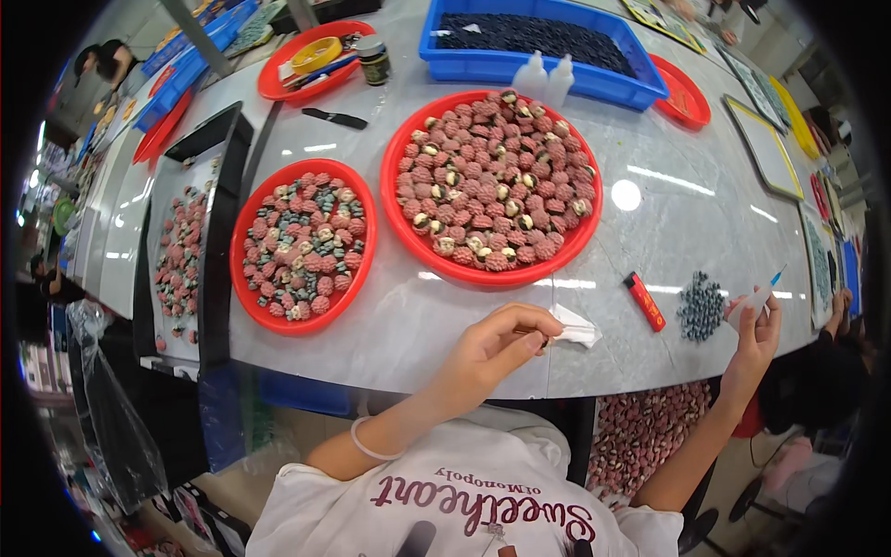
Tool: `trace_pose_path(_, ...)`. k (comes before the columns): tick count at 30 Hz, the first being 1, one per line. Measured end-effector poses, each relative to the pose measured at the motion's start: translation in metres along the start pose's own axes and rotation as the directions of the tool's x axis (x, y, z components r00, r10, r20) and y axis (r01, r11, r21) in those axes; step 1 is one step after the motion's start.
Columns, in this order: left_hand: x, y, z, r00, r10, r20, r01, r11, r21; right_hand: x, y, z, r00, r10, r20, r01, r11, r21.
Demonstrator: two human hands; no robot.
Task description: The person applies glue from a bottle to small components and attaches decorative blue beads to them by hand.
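My left hand (pixel 492 351) is closed in a pinch at the table's near edge. A tiny dark and pale bit shows at its fingertips, too small to name. Beside those fingers lies a crumpled white tissue (pixel 579 329). Farther right, my right hand (pixel 755 351) is wrapped round a small white squeeze bottle (pixel 750 304), whose thin blue needle tip points up and right. Just left of that hand, a pile of small blue-grey pieces (pixel 702 304) lies on the table. A red lighter-shaped stick (pixel 644 302) with a dark end rests between tissue and pile.
Ahead, a large red basin (pixel 483 276) holds pink bumpy pieces; a smaller red basin (pixel 243 295) stands left of it, then a black tray (pixel 215 269). Behind are two white bottles (pixel 546 82), a blue bin (pixel 650 93), a dark knife (pixel 336 118) and a jar (pixel 374 63).
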State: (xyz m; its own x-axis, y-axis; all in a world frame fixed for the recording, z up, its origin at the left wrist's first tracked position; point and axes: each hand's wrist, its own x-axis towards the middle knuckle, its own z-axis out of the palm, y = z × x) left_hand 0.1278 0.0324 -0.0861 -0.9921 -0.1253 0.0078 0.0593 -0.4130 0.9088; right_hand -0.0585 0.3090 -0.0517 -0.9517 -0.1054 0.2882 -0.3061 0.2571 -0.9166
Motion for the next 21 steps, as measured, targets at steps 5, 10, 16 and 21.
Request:
trace_pose_path(5,-0.002,-0.004,-0.001,0.999,0.044,0.021,-0.043,0.999,-0.021,-0.007,-0.008,-0.003,0.994,-0.027,-0.108,0.024,0.999,-0.029)
trace_pose_path(10,0.004,-0.002,0.0,1.0,-0.009,0.017,0.008,0.999,0.039,0.023,-0.019,0.013,0.994,0.005,0.105,-0.002,1.0,-0.026)
trace_pose_path(16,0.001,-0.003,0.002,0.996,0.066,0.055,-0.067,0.998,0.017,0.062,-0.01,0.05,0.926,-0.049,0.374,0.097,0.989,-0.11)
trace_pose_path(21,-0.006,-0.005,-0.003,0.997,0.074,0.023,-0.074,0.997,0.008,0.038,-0.028,0.069,0.924,-0.041,0.38,0.066,0.996,-0.052)
